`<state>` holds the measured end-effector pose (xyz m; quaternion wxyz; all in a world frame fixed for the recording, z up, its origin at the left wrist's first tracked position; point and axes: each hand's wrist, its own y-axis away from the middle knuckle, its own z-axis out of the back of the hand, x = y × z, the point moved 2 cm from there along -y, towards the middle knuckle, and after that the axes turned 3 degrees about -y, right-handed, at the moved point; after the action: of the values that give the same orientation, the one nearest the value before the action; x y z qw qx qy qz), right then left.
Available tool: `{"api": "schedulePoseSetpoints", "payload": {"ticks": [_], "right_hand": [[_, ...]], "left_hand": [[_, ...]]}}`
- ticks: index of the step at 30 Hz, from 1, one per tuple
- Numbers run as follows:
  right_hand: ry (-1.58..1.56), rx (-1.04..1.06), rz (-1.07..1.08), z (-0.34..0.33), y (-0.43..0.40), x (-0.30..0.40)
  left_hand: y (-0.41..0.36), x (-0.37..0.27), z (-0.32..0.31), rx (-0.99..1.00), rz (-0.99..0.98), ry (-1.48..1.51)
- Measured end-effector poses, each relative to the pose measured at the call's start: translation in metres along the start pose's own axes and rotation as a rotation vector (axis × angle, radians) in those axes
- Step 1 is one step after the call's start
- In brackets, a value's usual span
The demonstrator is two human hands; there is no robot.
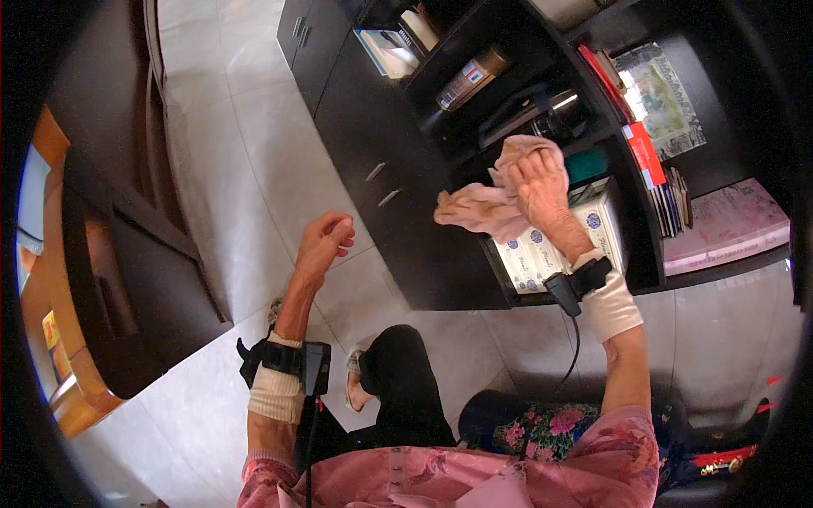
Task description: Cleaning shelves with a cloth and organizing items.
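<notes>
My right hand (pixel 543 190) grips a crumpled pink cloth (pixel 476 206), its fingers pressed over the bunched upper end while the rest hangs toward the left. The cloth is at the front of a dark shelf unit (pixel 419 247), just above white patterned boxes (pixel 540 251) in a low compartment. Part of those boxes is hidden behind the cloth and my wrist. My left hand (pixel 327 238) hovers over the tiled floor, left of the unit's cabinet doors, with loosely curled fingers and nothing in them.
A brown cylindrical container (pixel 473 79) stands in a middle compartment. To the right are a picture (pixel 660 98), thin books (pixel 676 203) and a large pink box (pixel 727 222). Dark wooden furniture (pixel 146 273) borders the left. A flower-patterned item (pixel 540 432) is beside my right arm.
</notes>
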<state>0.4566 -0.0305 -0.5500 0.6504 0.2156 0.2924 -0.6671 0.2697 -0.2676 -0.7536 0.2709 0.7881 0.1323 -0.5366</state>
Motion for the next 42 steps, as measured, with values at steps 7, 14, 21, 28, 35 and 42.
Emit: {"api": "schedulePoseSetpoints", "payload": {"ticks": [7, 14, 21, 28, 35, 42], "right_hand": [[0.158, -0.075, -0.08, 0.061, -0.013, -0.063], [-0.013, -0.23, -0.241, 0.055, -0.035, -0.046], [-0.765, -0.024, -0.952, -0.044, -0.095, -0.057], [-2.075, -1.142, -0.728, -0.057, -0.197, -0.091], [-0.77, -1.233, -0.887, -0.078, -0.237, -0.1], [-0.805, -1.205, -0.881, -0.121, -0.246, -0.063]], "left_hand": [[0.001, 0.003, 0.003, -0.02, 0.008, 0.023], [-0.001, 0.002, -0.011, -0.001, 0.022, 0.009], [-0.008, 0.0, -0.017, 0.018, 0.033, -0.003], [0.0, -0.004, 0.002, -0.018, 0.058, -0.063], [-0.006, -0.004, -0.006, 0.028, 0.042, -0.078], [-0.002, -0.001, -0.009, 0.052, 0.098, -0.11]]}}
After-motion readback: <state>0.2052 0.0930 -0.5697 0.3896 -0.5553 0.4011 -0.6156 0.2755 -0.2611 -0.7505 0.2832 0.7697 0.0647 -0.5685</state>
